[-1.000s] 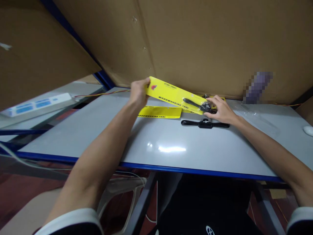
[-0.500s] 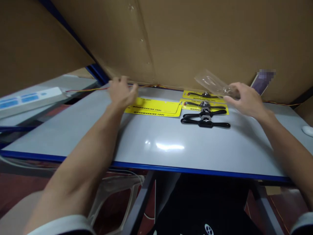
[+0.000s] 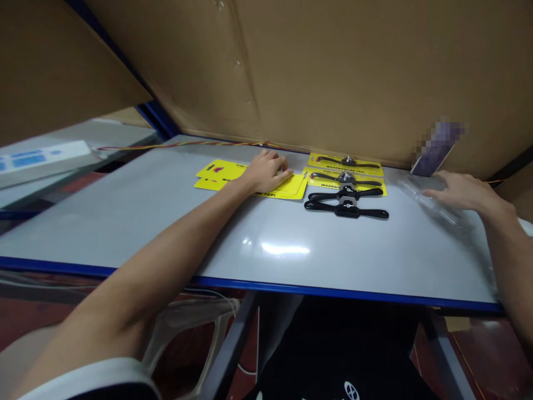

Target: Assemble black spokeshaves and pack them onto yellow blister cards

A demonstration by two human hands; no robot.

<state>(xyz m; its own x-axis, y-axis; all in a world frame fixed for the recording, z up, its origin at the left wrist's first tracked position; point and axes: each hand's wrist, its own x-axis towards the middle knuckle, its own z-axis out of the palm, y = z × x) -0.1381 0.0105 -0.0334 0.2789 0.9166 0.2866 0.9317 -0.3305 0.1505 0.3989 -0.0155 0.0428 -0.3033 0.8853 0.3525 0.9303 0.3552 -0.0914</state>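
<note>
My left hand (image 3: 266, 173) lies over the overlapping yellow backing cards (image 3: 212, 178), thumb apart from the lightly curled fingers. Low over the table at the right, my right hand (image 3: 464, 191) grips clear plastic blister shells (image 3: 437, 206); how many there are is hard to tell. Between the hands, a loose black spokeshave (image 3: 347, 208) lies nearest me, with another loose spokeshave (image 3: 366, 193) just behind it. Farther back, two spokeshaves rest on yellow cards, the front card (image 3: 377, 185) and the rear card (image 3: 322, 157).
A dark purple, partly pixelated slab (image 3: 435, 153) leans against the brown back panel (image 3: 333, 72). Thin red and yellow wires (image 3: 187, 144) run along the panel's foot. At far left is a white power strip (image 3: 50, 161). A blue edge (image 3: 258, 286) borders the grey table.
My left hand has moved right, from the cards' left end onto their middle. My right hand has carried the clear plastic right and down towards the tabletop.
</note>
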